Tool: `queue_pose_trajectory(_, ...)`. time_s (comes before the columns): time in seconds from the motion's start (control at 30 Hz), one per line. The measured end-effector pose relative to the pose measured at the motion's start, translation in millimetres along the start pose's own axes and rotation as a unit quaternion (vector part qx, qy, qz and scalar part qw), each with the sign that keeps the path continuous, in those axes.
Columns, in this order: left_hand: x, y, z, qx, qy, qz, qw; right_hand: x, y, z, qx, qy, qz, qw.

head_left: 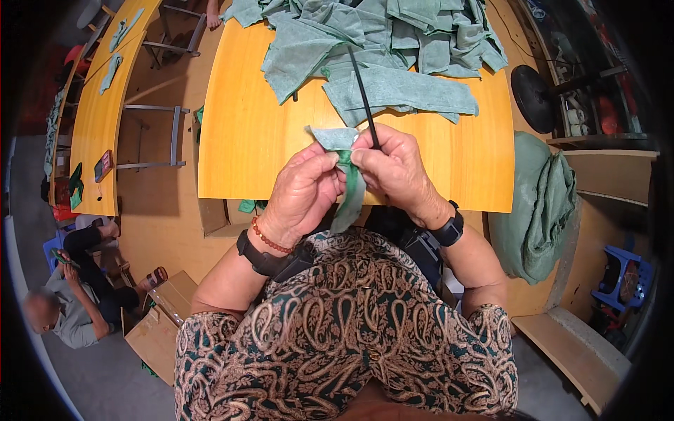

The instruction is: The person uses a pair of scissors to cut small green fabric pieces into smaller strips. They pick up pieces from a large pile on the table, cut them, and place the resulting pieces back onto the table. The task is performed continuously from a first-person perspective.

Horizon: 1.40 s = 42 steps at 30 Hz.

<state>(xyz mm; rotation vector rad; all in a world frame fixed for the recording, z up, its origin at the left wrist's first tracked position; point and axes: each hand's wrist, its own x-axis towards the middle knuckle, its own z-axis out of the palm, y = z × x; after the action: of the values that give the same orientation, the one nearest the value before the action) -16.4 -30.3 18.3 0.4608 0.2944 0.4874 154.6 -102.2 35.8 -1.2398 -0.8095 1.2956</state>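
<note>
Close to the table's near edge, my left hand [303, 186] pinches a narrow piece of pale green cloth [349, 208] with a brighter green band along it. The cloth sticks up past the fingers and hangs down below them. My right hand [399, 168] is closed on a thin black rod [362, 91] that points up and away over the table. Its thumb and fingertips also grip the cloth's right side. What lies between the fingertips is partly hidden. Just beyond the hands lies a flat green cloth piece [414, 95].
Many green cloth pieces [309, 52] are heaped on the far half of the yellow table [242, 151]. A large green bundle [535, 217] stands at its right, near a black fan-like disc [531, 98]. At left are another table [105, 133], a seated person [77, 309] and a cardboard box [165, 316].
</note>
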Motion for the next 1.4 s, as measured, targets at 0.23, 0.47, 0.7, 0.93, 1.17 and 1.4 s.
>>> queue_pose_trajectory(0.23,-5,1,23,0.008,0.031,0.001,0.999,0,-1,3,0.130,-0.005,0.042,0.991)
queue_pose_trajectory(0.47,-2,-8,18,0.059,0.095,0.133,0.985,-13,-10,24,-0.172,0.010,-0.202,0.964)
queue_pose_trajectory(0.7,-13,3,22,0.059,0.069,0.042,0.995,-17,-11,16,-0.189,0.007,-0.208,0.959)
queue_pose_trajectory(0.93,-14,9,21,0.045,0.018,-0.003,0.999,-7,1,9,-0.079,0.038,-0.103,0.991)
queue_pose_trajectory(1.17,-11,13,15,0.003,-0.036,-0.041,0.999,-10,1,8,-0.026,0.023,-0.056,0.998)
queue_pose_trajectory(1.4,-8,5,31,0.031,0.064,0.059,0.996,-11,-8,9,0.028,0.024,-0.041,0.998)
